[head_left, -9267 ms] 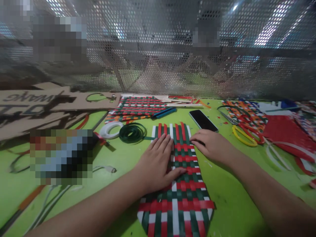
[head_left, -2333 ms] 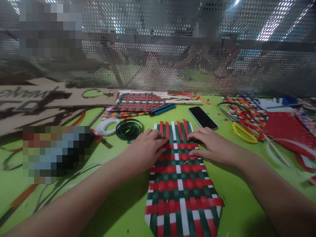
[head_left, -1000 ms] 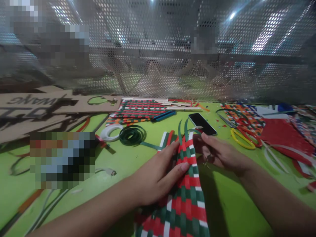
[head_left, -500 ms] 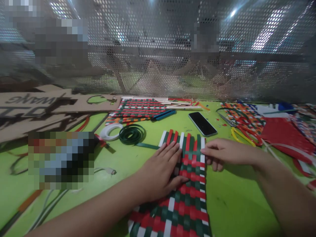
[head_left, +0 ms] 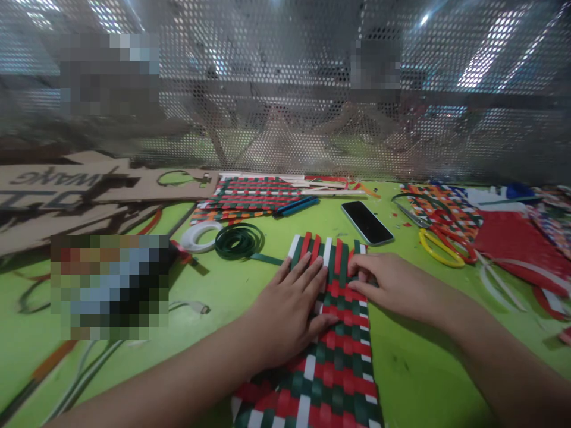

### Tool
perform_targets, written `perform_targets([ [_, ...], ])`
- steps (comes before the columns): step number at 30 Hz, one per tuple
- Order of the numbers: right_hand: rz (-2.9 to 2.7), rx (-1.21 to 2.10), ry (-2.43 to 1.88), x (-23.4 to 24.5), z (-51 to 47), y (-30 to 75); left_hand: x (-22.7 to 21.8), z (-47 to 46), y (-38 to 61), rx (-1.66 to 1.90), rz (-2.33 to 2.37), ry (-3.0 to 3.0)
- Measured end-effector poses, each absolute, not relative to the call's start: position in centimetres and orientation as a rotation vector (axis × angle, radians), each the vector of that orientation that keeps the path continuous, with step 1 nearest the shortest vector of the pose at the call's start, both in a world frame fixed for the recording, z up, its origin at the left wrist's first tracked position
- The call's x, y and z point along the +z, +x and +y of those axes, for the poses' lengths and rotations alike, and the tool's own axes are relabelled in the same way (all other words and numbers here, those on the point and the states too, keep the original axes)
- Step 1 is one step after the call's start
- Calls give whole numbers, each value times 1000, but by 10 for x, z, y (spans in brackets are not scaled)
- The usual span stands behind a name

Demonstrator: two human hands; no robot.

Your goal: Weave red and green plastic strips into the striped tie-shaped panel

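Observation:
A woven mat of red, green and white flat strips lies in front of me on the green table, its loose strip ends fanning out at the far side. My left hand rests flat on the weave, fingers spread, covering its left part. At the far right edge, my right hand has its fingers bent together at the strips. They seem to pinch a strip there, though its end is hidden. A green strip runs out from the mat's left side toward a dark green strip coil.
A white ring-shaped roll sits beside the coil. Beyond the mat are a phone and blue pens. Scissors and red material lie right. Cardboard is left, and a perforated screen stands behind.
My right hand has moved left, from beside the mat's right edge onto the strips, its fingers curling in. My left hand stays pressed on the weave.

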State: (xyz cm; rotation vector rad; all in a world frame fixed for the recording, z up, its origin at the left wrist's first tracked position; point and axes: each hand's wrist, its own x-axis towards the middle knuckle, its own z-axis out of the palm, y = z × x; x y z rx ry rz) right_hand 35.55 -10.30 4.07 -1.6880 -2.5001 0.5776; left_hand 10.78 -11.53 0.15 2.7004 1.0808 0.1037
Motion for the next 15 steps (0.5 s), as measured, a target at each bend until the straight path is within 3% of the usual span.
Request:
perform_targets([
  [4, -2509, 373, -1622, 30, -109, 347, 0, -117, 109, 112, 1107, 2709],
  [15, -2443, 466, -1686, 25, -118, 330, -3, -120, 113, 109, 1174, 2747],
])
